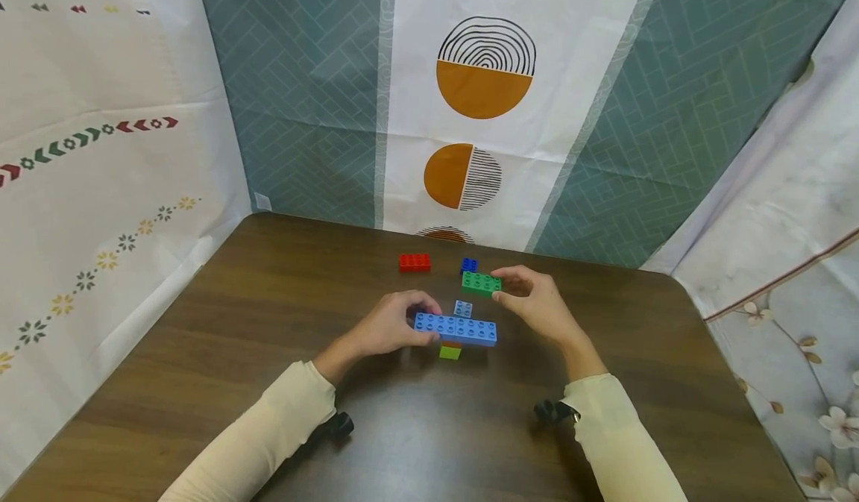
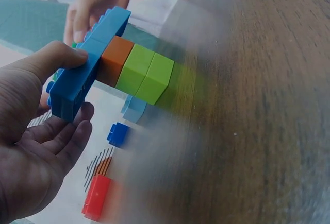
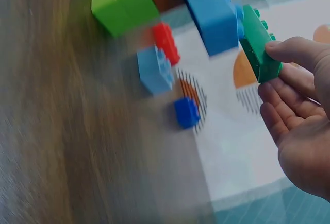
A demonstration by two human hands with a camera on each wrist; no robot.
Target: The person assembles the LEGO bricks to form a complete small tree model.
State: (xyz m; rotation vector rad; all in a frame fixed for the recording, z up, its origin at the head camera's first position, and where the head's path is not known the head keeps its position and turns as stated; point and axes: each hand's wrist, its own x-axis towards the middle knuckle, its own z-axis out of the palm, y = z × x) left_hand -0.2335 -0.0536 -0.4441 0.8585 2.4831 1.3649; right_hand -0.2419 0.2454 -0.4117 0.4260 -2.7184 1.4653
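A column of two lime green bricks (image 2: pixel 145 74) with an orange brick (image 2: pixel 116 61) over them stands on the table. Across its top lie two light blue bricks (image 1: pixel 455 328) end to end, overhanging both sides. My left hand (image 1: pixel 391 324) holds the left end of this blue row, thumb on the near side and fingers beyond. In my right hand (image 1: pixel 537 304), a green brick (image 1: pixel 481 283) is pinched at its right end between thumb and fingers. In the right wrist view the green brick (image 3: pixel 259 46) is close above the blue row's studs, its own studs facing up.
Behind the column, a small light blue brick (image 1: pixel 463 309) stands on the dark wooden table (image 1: pixel 302 278). Farther back are a dark blue brick (image 1: pixel 469 265) and a red brick (image 1: pixel 414 262). A patterned cloth (image 1: pixel 315 114) hangs along the table's back edge.
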